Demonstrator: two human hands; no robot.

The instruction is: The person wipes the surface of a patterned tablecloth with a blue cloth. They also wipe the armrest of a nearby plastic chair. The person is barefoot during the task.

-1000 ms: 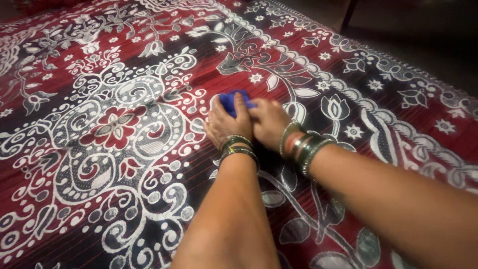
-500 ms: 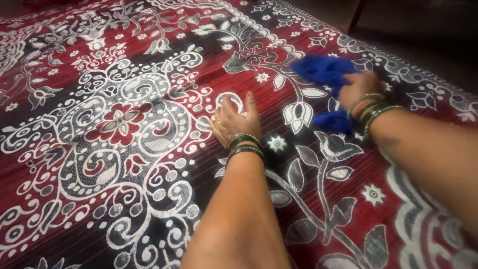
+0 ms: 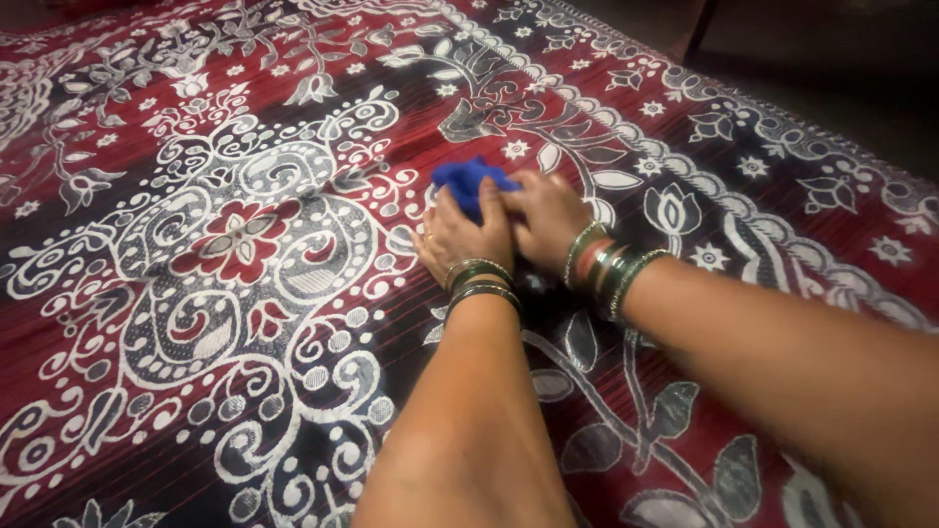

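A small blue cloth (image 3: 468, 182) lies bunched on a red, black and white patterned fabric (image 3: 235, 235) spread out flat. My left hand (image 3: 460, 235) rests on the near left side of the cloth, fingers over it. My right hand (image 3: 548, 215) presses on the cloth's right side, right beside the left hand. Both wrists carry several bangles. Most of the cloth is hidden under the two hands.
The patterned fabric fills nearly the whole view, with a floral border (image 3: 782, 147) running along its right edge. Beyond that edge lies a dark floor (image 3: 841, 68) at the upper right.
Half a second ago my right hand held the blue cloth out to the right by the border. It has come back left, and both hands now sit together on the cloth.
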